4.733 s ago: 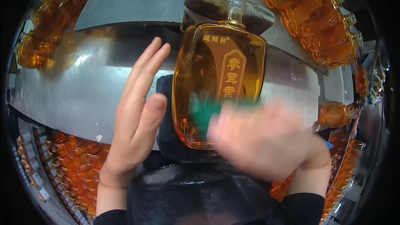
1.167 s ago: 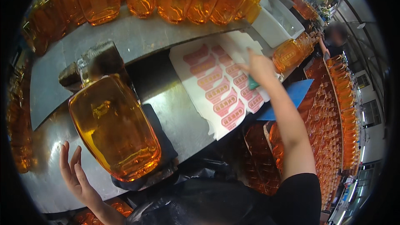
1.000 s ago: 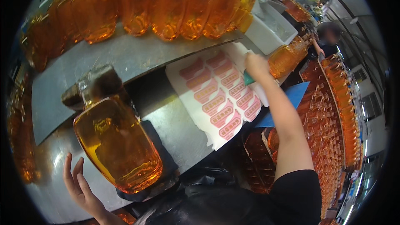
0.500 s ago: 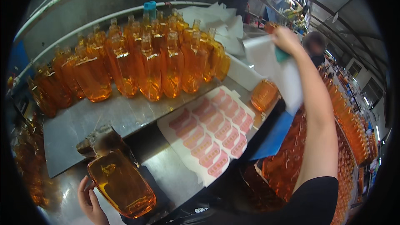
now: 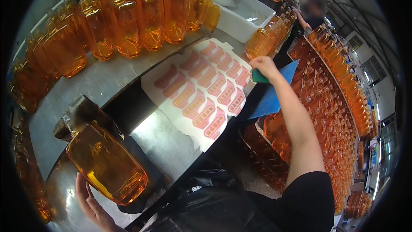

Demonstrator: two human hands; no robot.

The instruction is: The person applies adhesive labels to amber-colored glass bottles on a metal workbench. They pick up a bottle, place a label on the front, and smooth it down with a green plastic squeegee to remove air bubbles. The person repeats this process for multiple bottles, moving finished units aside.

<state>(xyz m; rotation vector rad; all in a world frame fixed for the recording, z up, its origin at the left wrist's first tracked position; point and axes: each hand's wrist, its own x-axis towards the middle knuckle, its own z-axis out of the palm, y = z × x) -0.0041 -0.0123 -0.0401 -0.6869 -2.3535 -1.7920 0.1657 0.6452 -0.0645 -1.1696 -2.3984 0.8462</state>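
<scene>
A flat glass bottle of amber liquid (image 5: 107, 163) lies tilted on a dark rest at the near left, its neck toward a dark worn block (image 5: 83, 114). Beside its lower left edge is my left hand (image 5: 92, 206), fingers stretched out and partly hidden behind the glass; whether they touch it I cannot tell. My right hand (image 5: 265, 66) is closed around a flat green piece (image 5: 259, 76), at the right edge of a sheet of pink and gold labels (image 5: 171, 114). The label sheet lies on the metal table.
Several upright amber bottles (image 5: 128, 25) crowd the back left of the metal table (image 5: 118, 66). A white tray (image 5: 242, 30) and more bottles (image 5: 266, 38) stand beyond the labels. A blue panel (image 5: 274, 96) and dense bottle rows (image 5: 330, 154) lie rightward. Another person (image 5: 314, 8) is at the back.
My right hand has come back toward me, to the label sheet's edge, without the white sheet it held, keeping the green piece. The view has shifted; my left hand stays by the bottle.
</scene>
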